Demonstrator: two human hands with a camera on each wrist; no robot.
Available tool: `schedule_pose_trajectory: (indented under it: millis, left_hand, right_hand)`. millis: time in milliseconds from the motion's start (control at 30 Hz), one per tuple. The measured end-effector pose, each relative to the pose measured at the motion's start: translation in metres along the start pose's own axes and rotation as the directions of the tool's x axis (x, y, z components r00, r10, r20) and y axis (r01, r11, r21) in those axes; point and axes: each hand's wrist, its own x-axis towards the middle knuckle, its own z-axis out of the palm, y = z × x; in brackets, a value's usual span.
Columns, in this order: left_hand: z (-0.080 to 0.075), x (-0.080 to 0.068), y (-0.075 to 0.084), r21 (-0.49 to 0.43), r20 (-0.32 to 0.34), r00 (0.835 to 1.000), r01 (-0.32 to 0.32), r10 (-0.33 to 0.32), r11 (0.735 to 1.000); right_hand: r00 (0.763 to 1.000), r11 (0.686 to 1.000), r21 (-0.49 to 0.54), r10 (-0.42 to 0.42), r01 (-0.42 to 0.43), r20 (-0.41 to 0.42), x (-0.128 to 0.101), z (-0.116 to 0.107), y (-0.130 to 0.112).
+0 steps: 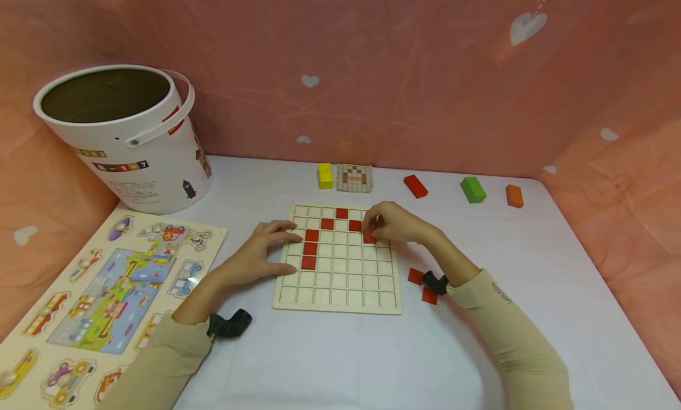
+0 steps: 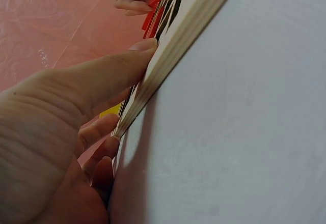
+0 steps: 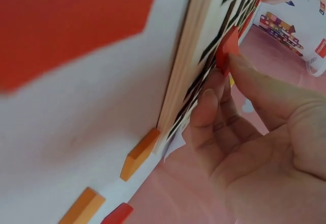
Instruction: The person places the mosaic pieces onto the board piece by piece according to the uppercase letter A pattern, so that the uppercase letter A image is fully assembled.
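A pale wooden grid board point(image 1: 340, 301) lies on the white table, with several red square tiles point(image 1: 310, 249) set in an arch-like line in its cells. My right hand point(image 1: 396, 223) pinches one more red tile point(image 3: 227, 51) between thumb and fingers, tilted, at the board's right side. The left hand point(image 1: 260, 250) rests at the left edge with fingers spread; in the left wrist view its thumb point(image 2: 117, 71) lies on the rim. Two loose red tiles point(image 1: 415, 276) lie right of the board, close to the right wrist's camera.
Behind the board stand a yellow block point(image 1: 326, 176) and a small pattern card point(image 1: 354, 178). Red point(image 1: 415, 186), green point(image 1: 473, 189) and orange point(image 1: 514, 196) blocks sit at the back right. A white bucket point(image 1: 154, 185) and a picture puzzle board point(image 1: 175, 303) occupy the left.
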Motion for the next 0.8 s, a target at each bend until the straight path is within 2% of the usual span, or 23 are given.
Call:
schedule_pose_trajectory:
  millis: [167,333,533,700,800]
  left_hand:
    - [0.000,0.001,0.000,0.007,-0.004,1.000,-0.012,0.012,1.000]
    - [0.000,0.001,0.001,0.007,-0.004,1.000,-0.016,0.016,1.000]
    - [0.000,0.000,0.001,0.001,-0.004,1.000,-0.003,0.003,1.000]
    - [0.000,0.000,0.000,-0.008,-0.002,1.000,-0.005,0.005,1.000]
    - [0.000,0.000,0.000,-0.012,-0.002,1.000,-0.006,0.006,1.000]
  right_hand:
    - [0.999,1.000,-0.001,0.024,-0.024,-0.022,0.000,0.001,0.000]
    - [0.997,0.996,0.052,0.070,-0.067,-0.042,-0.002,0.001,0.005]
    - [0.996,0.995,0.082,0.064,-0.060,-0.054,-0.003,0.002,0.008]
    - [0.992,0.998,0.048,0.056,-0.051,-0.115,-0.009,0.001,0.006]
    - [0.989,0.999,-0.018,0.041,-0.044,-0.140,-0.017,0.001,0.003]
